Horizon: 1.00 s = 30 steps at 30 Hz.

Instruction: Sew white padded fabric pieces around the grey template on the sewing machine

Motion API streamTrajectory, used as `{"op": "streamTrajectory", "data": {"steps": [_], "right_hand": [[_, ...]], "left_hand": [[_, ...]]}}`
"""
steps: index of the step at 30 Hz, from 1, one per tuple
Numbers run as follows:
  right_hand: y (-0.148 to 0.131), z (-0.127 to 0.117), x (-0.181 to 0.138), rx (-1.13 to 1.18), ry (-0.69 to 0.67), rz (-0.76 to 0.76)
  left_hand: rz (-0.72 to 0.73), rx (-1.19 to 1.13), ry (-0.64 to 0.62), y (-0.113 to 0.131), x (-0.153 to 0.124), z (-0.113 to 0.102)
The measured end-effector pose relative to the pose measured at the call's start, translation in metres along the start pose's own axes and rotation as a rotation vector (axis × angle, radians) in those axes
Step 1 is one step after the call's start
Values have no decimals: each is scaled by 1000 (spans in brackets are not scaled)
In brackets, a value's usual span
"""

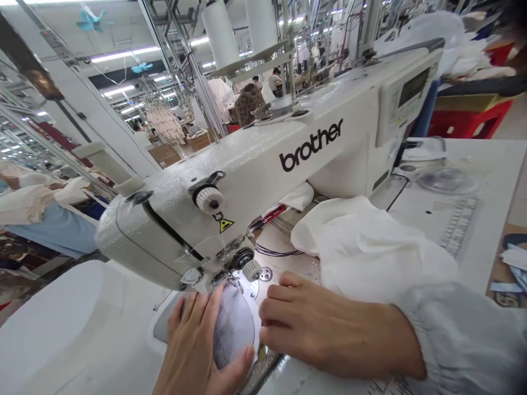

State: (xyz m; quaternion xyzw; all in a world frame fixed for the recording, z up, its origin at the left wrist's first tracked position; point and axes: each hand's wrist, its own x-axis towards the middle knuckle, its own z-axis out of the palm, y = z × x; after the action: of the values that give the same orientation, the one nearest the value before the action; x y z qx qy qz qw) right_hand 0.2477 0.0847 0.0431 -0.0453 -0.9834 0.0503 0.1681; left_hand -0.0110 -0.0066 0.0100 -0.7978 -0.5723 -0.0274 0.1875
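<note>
A small white fabric piece [234,329] with a rounded, greyish panel lies under the presser foot [234,281] of a white sewing machine [255,164]. The needle area is brightly lit. Flat on the left side of the fabric rests my left hand [195,345], its fingers stretched toward the foot and the thumb spread across the lower edge. My right hand [317,323] is at the fabric's right edge with fingers curled closed; whatever the fingertips hold is hidden. Just beyond the right wrist is a bunched white cloth [370,247].
Red-handled thread snips [267,218] and dark thread lie beneath the machine arm. A clear round bobbin case or lid [447,180] and a printed ruler scale [459,225] are on the right of the table. Thread cones [222,35] stand above. Other people work in the background.
</note>
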Motion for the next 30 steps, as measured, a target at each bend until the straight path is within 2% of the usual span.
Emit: {"op": "streamTrajectory", "data": {"steps": [7,12,17,20,26,30], "right_hand": [[-2,0,-2,85,50,-8],[-9,3,-3,167,2,6],[-16,9,-4,70,104,74],[-16,10,-3,52,109,79],[-11,11,-1,88,84,70],[-10,14,-1,104,89,62]], "left_hand": [[-57,-37,55,11,3,-2],[-8,-32,97,8,9,-9],[-8,-54,53,-3,4,-4],[-16,-43,49,-4,2,0],[13,6,221,4,14,-9],[24,59,230,5,16,-11]]}}
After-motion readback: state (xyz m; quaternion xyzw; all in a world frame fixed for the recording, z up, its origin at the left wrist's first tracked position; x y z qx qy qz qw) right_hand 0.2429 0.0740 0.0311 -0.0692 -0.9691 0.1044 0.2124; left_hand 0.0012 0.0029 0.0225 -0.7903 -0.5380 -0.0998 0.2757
